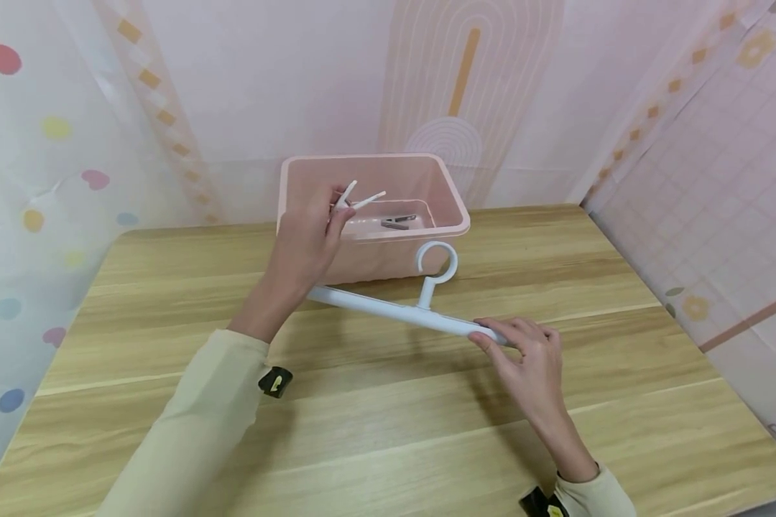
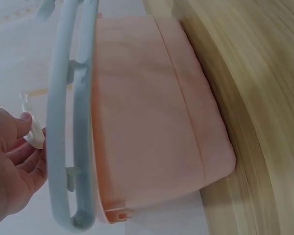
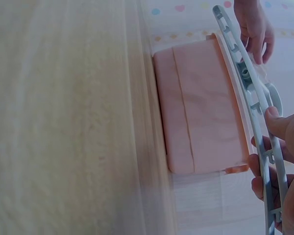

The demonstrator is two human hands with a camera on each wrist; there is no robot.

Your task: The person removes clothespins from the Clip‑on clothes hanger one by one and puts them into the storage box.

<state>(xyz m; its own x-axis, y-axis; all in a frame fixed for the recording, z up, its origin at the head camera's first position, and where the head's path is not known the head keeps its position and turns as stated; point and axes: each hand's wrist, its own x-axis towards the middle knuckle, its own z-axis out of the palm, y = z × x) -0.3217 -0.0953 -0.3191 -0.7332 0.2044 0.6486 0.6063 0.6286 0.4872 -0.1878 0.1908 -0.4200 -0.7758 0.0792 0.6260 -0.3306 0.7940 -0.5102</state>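
Left hand (image 1: pixel 307 240) pinches clip (image 1: pixel 356 199); right hand (image 1: pixel 524 355) grips hanger (image 1: pixel 394 310).

The hanger (image 1: pixel 394 310) gripped in the right hand (image 1: pixel 527 359) looks like pale blue-white moulded plastic, smooth with a soft sheen, its underside ribbed in the wrist views. The clothes peg (image 1: pixel 356 199) pinched at the left hand's (image 1: pixel 307 240) fingertips is white plastic, smooth and slightly glossy. Just beyond those fingertips, the pink bin (image 1: pixel 449 201) is matt plastic with smooth, faintly translucent walls; a grey peg (image 1: pixel 397 222) inside it looks like plastic too. Beneath both hands the table (image 1: pixel 388 431) has a light wood-grain finish, smooth and low-gloss. The sleeves (image 1: pixel 194 431) are soft, matt cream cloth.
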